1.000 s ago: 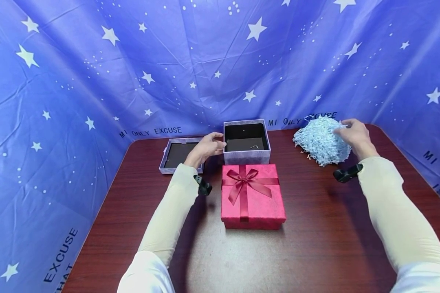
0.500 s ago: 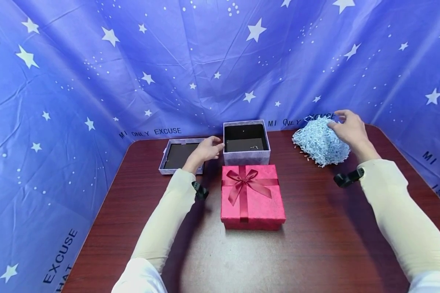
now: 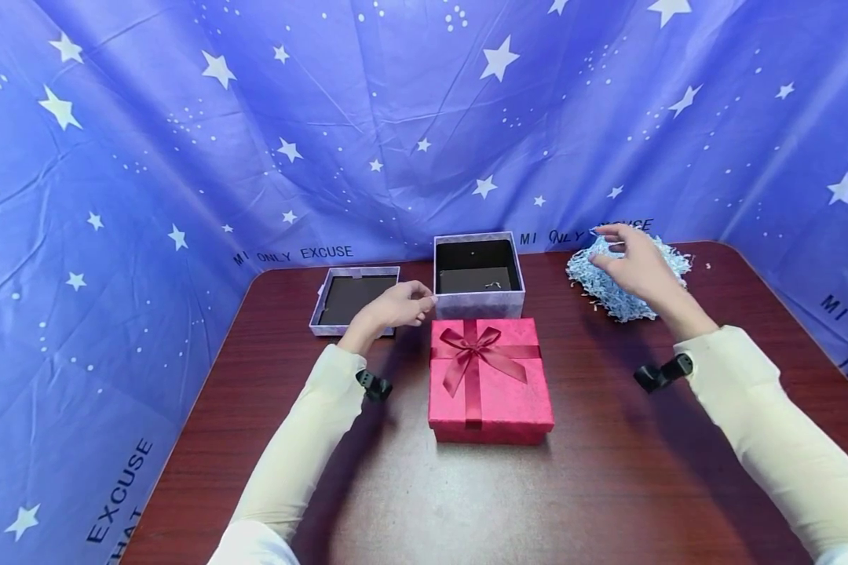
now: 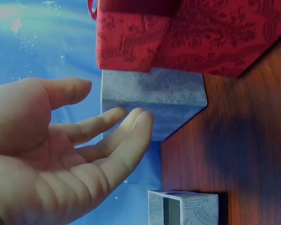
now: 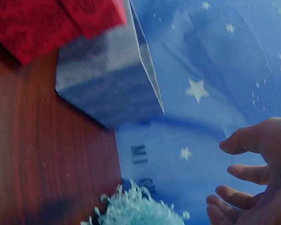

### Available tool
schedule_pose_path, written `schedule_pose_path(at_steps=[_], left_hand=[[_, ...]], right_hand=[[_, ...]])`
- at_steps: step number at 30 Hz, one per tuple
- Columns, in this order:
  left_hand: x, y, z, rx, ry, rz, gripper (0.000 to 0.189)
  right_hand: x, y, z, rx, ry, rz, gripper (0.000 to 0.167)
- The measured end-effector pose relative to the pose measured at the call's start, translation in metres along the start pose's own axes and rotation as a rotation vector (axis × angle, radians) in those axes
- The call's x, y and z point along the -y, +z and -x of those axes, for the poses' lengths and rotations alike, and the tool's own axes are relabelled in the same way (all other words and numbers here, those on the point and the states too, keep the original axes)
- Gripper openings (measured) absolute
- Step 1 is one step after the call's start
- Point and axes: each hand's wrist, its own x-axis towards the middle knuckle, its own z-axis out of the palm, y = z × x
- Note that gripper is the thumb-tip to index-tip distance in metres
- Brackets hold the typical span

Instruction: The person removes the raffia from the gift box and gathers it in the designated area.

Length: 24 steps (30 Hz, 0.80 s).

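Observation:
My left hand (image 3: 394, 306) is beside the left wall of the lidless grey-lavender box (image 3: 479, 304), fingertips right at its front left corner in the head view. Its fingers are loosely bent around nothing in the left wrist view. Over the heap of pale blue shredded paper (image 3: 611, 292) hovers my right hand (image 3: 639, 265), fingers spread and nothing in them. A few shreds lie on the box's dark floor. Just in front of that box stands a red gift box (image 3: 491, 392) with its lid on and a ribbon bow on top.
The box's lid (image 3: 356, 302) lies upturned at the back left, dark inside showing. A brown wooden table (image 3: 466, 502) carries everything. A blue star-patterned curtain (image 3: 367, 188) hangs behind and along both sides.
My right hand has moved left across the top of the shredded paper, whose right side now shows. My left hand has come slightly nearer to me, still beside the grey-lavender box.

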Motion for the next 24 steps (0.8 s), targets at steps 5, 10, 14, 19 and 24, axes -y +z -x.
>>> schedule_pose_path(at_steps=[5,10,14,19,24], left_hand=[[0.001,0.004,0.009,0.049,0.007,0.030,0.031],[0.006,0.008,0.019,0.125,0.016,0.057,0.032],[0.010,0.011,0.025,0.188,0.053,0.013,0.034],[0.012,0.013,0.032,0.224,0.061,0.023,0.033],[0.016,0.014,0.034,0.245,0.043,0.119,0.031]], right_hand=[[0.011,0.012,0.011,0.054,-0.059,0.002,0.056],[0.015,0.024,0.024,0.118,-0.108,0.000,0.055],[0.014,0.034,0.034,0.181,-0.132,-0.025,0.058],[0.012,0.046,0.047,0.253,-0.155,-0.045,0.059],[0.012,0.057,0.057,0.315,-0.199,-0.041,0.054]])
